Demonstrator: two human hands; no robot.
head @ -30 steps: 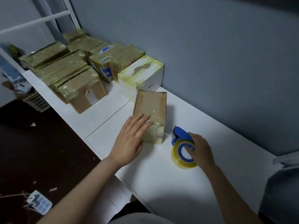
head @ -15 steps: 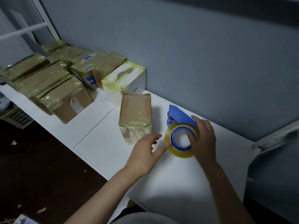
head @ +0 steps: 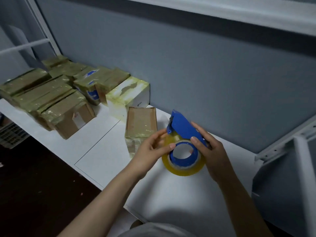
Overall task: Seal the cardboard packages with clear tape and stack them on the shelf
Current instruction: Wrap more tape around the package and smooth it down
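A roll of clear yellowish tape (head: 183,168) in a blue dispenser (head: 183,127) is lifted above the white shelf (head: 109,151). My right hand (head: 211,149) grips the dispenser from the right side. My left hand (head: 152,149) reaches to the roll's left edge, with thumb and fingers pinching at the tape beside the cutter. Just behind my left hand stands a small cardboard package (head: 141,124), wrapped in tape and partly hidden by that hand.
Several taped cardboard packages (head: 51,98) and a white taped box (head: 128,93) are grouped at the shelf's far left against the grey wall. A white metal frame (head: 280,151) stands at right, an upper shelf overhead. Dark floor lies below left.
My left hand left the small package and came to the tape roll. My right hand lifted the dispenser off the shelf and tilted it up.
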